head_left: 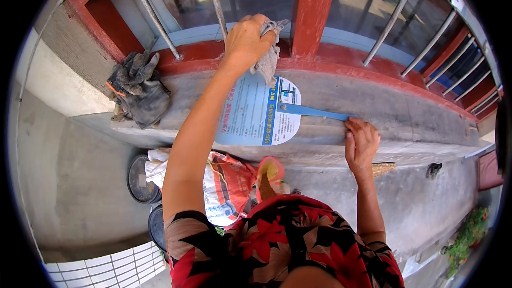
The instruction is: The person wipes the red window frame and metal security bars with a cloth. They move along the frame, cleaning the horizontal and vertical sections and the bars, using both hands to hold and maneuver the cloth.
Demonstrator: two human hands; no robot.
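My left hand [250,42] grips a crumpled grey cloth [269,62] in front of the red window frame [310,20], beside a metal bar. The cloth hangs down over the top edge of a printed plastic hand fan [250,116] with a blue handle. My right hand [362,144] holds the end of that handle between thumb and fingers, above the concrete sill [340,88]. The fan's blade lies to the left of its handle and bears printed writing. My left forearm hides the fan's left part.
Dirty dark gloves [138,92] lie piled at the sill's left end. Metal bars [392,20] stand before the window panes. Below the sill are printed woven sacks [236,176], black buckets [142,180] and a corn cob [383,169]. A flowering plant [466,240] is at lower right.
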